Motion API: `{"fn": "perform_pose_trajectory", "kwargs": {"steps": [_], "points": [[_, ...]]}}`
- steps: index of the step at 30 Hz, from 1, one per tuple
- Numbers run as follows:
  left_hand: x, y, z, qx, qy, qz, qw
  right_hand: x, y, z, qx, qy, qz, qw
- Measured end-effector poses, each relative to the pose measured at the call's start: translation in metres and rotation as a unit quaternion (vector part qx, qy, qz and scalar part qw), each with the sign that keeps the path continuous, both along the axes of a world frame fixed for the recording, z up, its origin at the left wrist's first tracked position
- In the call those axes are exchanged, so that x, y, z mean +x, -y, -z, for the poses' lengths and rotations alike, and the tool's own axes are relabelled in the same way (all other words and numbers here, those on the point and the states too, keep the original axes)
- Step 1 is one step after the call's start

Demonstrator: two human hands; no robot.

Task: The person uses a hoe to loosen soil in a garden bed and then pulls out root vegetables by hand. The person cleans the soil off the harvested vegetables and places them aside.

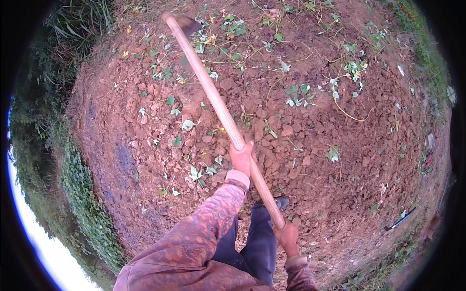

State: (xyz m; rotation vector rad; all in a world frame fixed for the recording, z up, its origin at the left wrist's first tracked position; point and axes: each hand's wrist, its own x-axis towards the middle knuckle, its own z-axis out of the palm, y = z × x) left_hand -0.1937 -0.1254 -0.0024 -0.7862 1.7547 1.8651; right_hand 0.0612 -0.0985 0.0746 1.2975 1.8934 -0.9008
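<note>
My left hand [241,159] grips the middle of a long wooden hoe handle [214,96]. My right hand [287,234] is closed around its near end, beside my right leg. The handle runs diagonally up and left to a dark metal hoe blade [187,25], which looks slightly blurred. Around and below the blade lie cut vines with green leaves [236,29]. Whether the blade touches the soil I cannot tell. Broken clods of reddish-brown soil [287,131] spread beneath the handle.
My shoe [282,202] stands on the loose soil. Dense green plants [82,196] border the plot on the left, with tall grass [85,22] at the upper left. A thin dark-and-blue tool [400,219] lies at the right. Grass with red flowers [411,22] edges the upper right.
</note>
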Motion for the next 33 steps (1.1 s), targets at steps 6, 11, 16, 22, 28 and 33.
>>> {"fn": "perform_pose_trajectory", "kwargs": {"steps": [6,11,16,22,28,33], "points": [[0.09,0.042,0.089,0.024,0.234,0.093,0.968,0.075,0.041,-0.066,-0.18,0.072,0.038,0.98],[0.008,0.02,0.021,0.145,0.289,0.086,0.942,-0.042,-0.032,-0.176,-0.291,0.096,0.019,0.952],[-0.056,0.015,0.046,0.216,0.295,0.067,0.928,-0.066,-0.04,-0.202,-0.381,-0.036,0.14,0.913],[-0.054,0.039,0.115,0.184,0.331,0.065,0.923,-0.022,0.016,-0.135,-0.269,-0.007,0.128,0.954],[-0.012,0.051,0.11,0.198,0.275,0.054,0.939,0.056,0.03,-0.128,-0.43,-0.148,0.345,0.821],[0.118,0.081,0.06,0.056,0.376,0.039,0.924,0.208,0.071,-0.13,-0.266,-0.032,0.169,0.949]]}}
